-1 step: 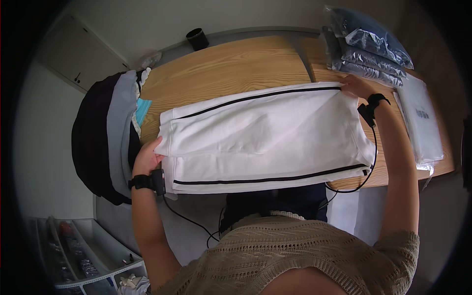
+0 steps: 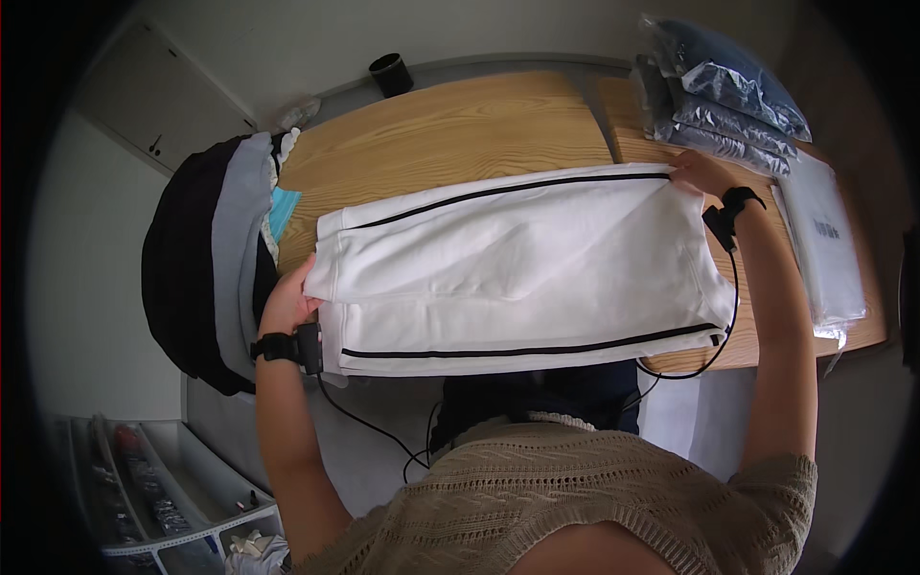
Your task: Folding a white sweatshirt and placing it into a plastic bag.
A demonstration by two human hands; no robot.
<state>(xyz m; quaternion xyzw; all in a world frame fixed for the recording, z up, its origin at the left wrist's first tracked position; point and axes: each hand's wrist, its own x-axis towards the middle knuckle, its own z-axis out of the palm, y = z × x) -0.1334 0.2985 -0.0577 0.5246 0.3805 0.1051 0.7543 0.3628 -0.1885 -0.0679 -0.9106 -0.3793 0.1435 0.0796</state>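
A folded white garment with a black stripe along each long side lies across the wooden table in front of me. My left hand is closed on its left edge, where a ribbed band runs; cloth partly covers the fingers. At the far right corner, my right hand pinches the cloth near the end of the upper stripe. Soft creases cross the garment's middle. Each wrist wears a black strap with a small device and a cable.
Dark, grey and white clothes are heaped at the left table end. Bagged dark garments are stacked at the far right, beside clear plastic bags. A black cup-shaped container stands behind the table. A divided grey bin sits lower left.
The cloth edge at my left hand now lies slightly further over the fingers. The whole view has shifted a little; my right hand keeps its hold on the corner.
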